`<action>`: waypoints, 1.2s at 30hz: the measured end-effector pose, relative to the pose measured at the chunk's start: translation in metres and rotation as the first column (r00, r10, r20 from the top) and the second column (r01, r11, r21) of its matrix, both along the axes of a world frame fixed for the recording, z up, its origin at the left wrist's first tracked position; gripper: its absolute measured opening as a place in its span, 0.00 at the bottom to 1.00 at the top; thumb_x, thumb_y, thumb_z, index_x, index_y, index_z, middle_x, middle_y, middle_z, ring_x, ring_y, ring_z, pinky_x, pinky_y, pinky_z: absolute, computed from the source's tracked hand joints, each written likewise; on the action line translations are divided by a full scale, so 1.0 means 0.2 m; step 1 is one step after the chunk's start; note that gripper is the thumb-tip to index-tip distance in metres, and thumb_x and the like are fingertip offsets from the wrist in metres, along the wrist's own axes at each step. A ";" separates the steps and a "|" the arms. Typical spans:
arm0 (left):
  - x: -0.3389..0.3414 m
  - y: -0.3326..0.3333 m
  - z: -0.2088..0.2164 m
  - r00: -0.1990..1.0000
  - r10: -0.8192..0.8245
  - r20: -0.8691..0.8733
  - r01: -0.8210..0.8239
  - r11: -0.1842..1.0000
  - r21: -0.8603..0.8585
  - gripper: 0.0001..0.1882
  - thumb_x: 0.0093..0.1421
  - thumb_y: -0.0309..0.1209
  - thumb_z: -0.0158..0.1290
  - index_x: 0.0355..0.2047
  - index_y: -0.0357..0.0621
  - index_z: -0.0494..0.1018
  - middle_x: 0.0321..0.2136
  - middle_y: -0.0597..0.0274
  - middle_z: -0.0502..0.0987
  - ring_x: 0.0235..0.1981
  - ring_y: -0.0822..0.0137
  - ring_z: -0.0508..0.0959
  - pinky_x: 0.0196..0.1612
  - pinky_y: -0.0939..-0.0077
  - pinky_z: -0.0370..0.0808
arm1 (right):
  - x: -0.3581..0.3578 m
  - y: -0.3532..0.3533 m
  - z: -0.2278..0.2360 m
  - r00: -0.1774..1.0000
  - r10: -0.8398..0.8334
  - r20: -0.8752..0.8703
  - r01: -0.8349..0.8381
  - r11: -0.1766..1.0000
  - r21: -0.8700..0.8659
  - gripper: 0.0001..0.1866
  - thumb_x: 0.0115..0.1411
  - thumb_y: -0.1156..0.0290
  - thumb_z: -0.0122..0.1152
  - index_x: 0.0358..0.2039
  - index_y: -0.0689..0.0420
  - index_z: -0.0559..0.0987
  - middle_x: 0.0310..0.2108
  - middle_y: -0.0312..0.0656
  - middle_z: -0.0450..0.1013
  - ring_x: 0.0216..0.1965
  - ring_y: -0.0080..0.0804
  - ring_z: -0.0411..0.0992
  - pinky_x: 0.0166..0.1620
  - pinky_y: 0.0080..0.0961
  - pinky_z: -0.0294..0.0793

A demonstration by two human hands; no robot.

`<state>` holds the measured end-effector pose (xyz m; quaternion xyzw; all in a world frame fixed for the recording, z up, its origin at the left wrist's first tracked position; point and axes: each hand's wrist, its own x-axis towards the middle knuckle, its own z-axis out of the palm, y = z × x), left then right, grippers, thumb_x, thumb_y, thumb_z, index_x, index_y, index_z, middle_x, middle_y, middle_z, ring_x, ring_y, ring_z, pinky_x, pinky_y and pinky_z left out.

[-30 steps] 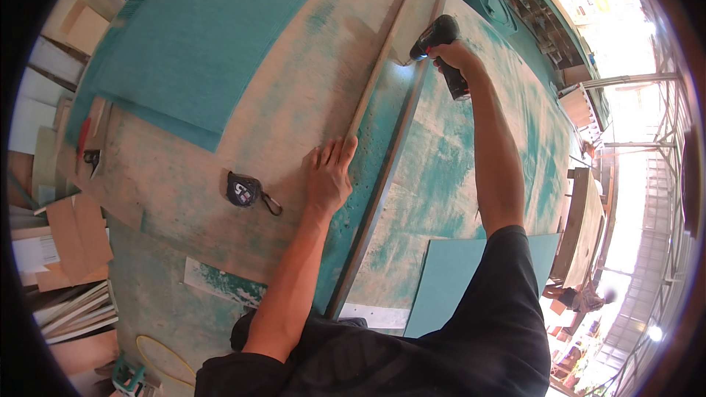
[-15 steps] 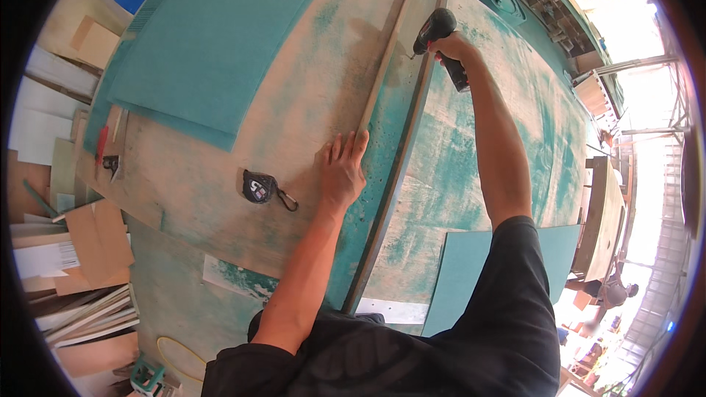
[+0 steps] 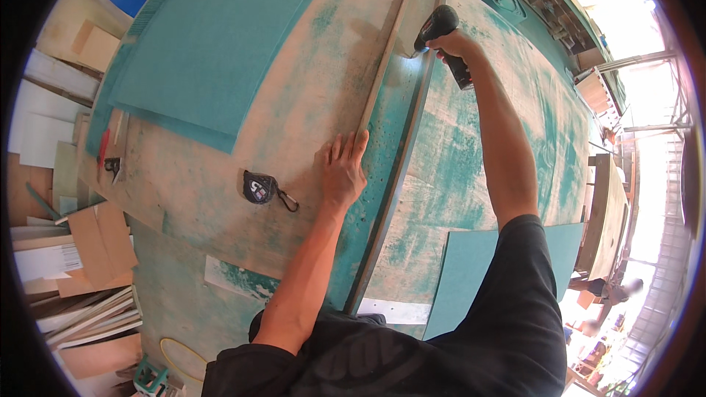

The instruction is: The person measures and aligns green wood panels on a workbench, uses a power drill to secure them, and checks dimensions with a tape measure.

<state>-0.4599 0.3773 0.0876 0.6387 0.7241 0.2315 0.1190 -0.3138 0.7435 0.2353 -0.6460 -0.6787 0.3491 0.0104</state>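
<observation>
Right hand (image 3: 452,45): my fingers are wrapped closed round the grip of a black drill (image 3: 440,22), low end clear below the fist. It's over the far part of a long board (image 3: 383,145), bit angled down toward the inside face, light on; can't tell from here if the tip touches. Left hand (image 3: 344,179): palm down, my fingers nearly straight, not gripping, resting on the board's left raised edge. Board lies lengthwise across the surface (image 3: 301,88), running away from me.

Handling, my guess: drill is hard, compact, fairly heavy, not delicate; take it by the grip, where I have it. Board reads stiff and awkwardly long, more bulky than fragile, maybe slick on the smooth inner face; I'd take it by the raised edges, two hands apart.

Count: one drill, one board with two raised edges, one tape measure (image 3: 259,187) with one clip (image 3: 288,201), left of my left hand. Teal sheets (image 3: 213,51) far left: at least two, overlapping, exact number unclear. One teal panel (image 3: 461,259) near right, partly under my sleeve. One red-handled tool (image 3: 103,144) at the left edge.
</observation>
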 end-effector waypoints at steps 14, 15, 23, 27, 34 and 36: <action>-0.01 0.00 0.01 1.000 0.005 0.003 -0.005 0.999 -0.038 0.35 0.67 0.30 0.45 0.72 0.66 0.49 0.66 0.60 0.63 0.68 0.52 0.60 0.70 0.52 0.53 | -0.03 0.00 0.05 0.990 0.074 0.118 -0.072 0.997 -0.016 0.11 0.47 0.65 0.72 0.24 0.58 0.82 0.22 0.39 0.77 0.21 0.29 0.75 0.27 0.29 0.76; -0.01 0.00 0.01 1.000 0.006 0.000 -0.006 0.999 -0.035 0.35 0.67 0.30 0.46 0.72 0.66 0.49 0.66 0.60 0.63 0.68 0.52 0.60 0.69 0.52 0.54 | -0.03 0.01 0.05 0.983 0.089 0.163 -0.089 0.996 -0.011 0.11 0.47 0.66 0.71 0.26 0.59 0.82 0.22 0.39 0.77 0.21 0.29 0.74 0.27 0.28 0.76; -0.01 -0.01 -0.01 0.999 0.014 -0.038 -0.014 1.000 -0.008 0.42 0.60 0.29 0.54 0.72 0.64 0.49 0.65 0.60 0.65 0.67 0.52 0.62 0.69 0.53 0.56 | -0.05 0.04 0.00 0.983 0.111 0.148 -0.105 0.993 -0.047 0.10 0.46 0.67 0.70 0.24 0.60 0.81 0.22 0.39 0.76 0.21 0.29 0.75 0.27 0.27 0.76; 0.01 0.00 0.00 0.999 0.001 -0.040 -0.001 1.000 0.012 0.43 0.59 0.29 0.55 0.72 0.63 0.49 0.65 0.60 0.65 0.66 0.52 0.63 0.68 0.53 0.56 | 0.00 0.08 -0.03 0.973 0.125 0.196 -0.120 0.992 -0.038 0.10 0.46 0.66 0.71 0.24 0.60 0.81 0.21 0.40 0.76 0.22 0.29 0.76 0.27 0.27 0.76; -0.04 -0.02 0.04 1.000 0.011 -0.002 -0.011 1.000 -0.026 0.46 0.56 0.30 0.58 0.72 0.62 0.49 0.65 0.59 0.65 0.67 0.51 0.62 0.69 0.52 0.56 | -0.09 0.01 0.02 0.974 0.138 0.180 -0.146 0.989 0.028 0.10 0.43 0.68 0.71 0.23 0.61 0.81 0.20 0.40 0.75 0.19 0.29 0.75 0.24 0.28 0.76; 0.00 -0.01 0.09 0.997 -0.031 0.065 0.034 0.999 -0.031 0.43 0.57 0.29 0.56 0.71 0.61 0.50 0.65 0.58 0.65 0.66 0.50 0.62 0.68 0.51 0.56 | 0.06 0.03 -0.04 0.975 0.170 0.145 -0.183 0.980 0.082 0.10 0.41 0.69 0.71 0.24 0.61 0.82 0.20 0.40 0.75 0.19 0.29 0.75 0.25 0.28 0.76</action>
